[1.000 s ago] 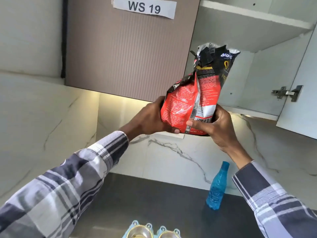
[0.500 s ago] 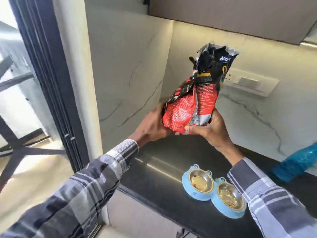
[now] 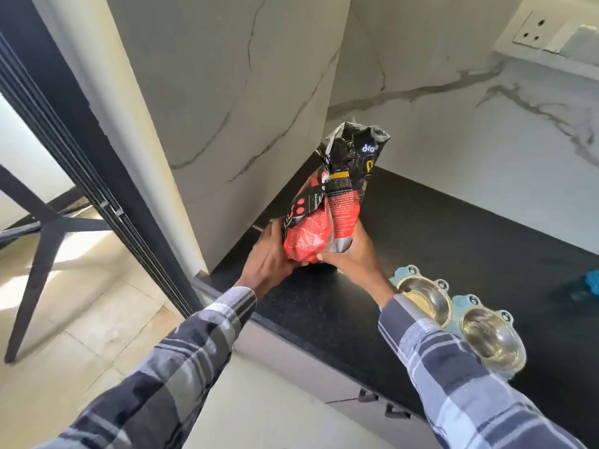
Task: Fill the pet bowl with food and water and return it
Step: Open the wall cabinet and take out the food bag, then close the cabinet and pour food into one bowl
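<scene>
A red and black pet food bag (image 3: 327,205) with a crumpled open top stands upright just above the black counter (image 3: 437,228), near its left end. My left hand (image 3: 269,257) grips the bag's lower left side and my right hand (image 3: 353,257) grips its lower right side. The blue double pet bowl (image 3: 453,319), with two steel cups, sits on the counter to the right of the bag, partly behind my right sleeve. A blue water bottle (image 3: 588,285) lies blurred at the right edge.
White marble walls (image 3: 453,131) close in the counter at the back and left. A wall socket plate (image 3: 534,30) is at the top right. Left of the counter are a dark door frame (image 3: 81,150), a tiled floor and black table legs (image 3: 42,247).
Both hands brought the bag down from the open upper cupboard to just above the counter's left end. The view dropped from the cupboard to the counter and floor.
</scene>
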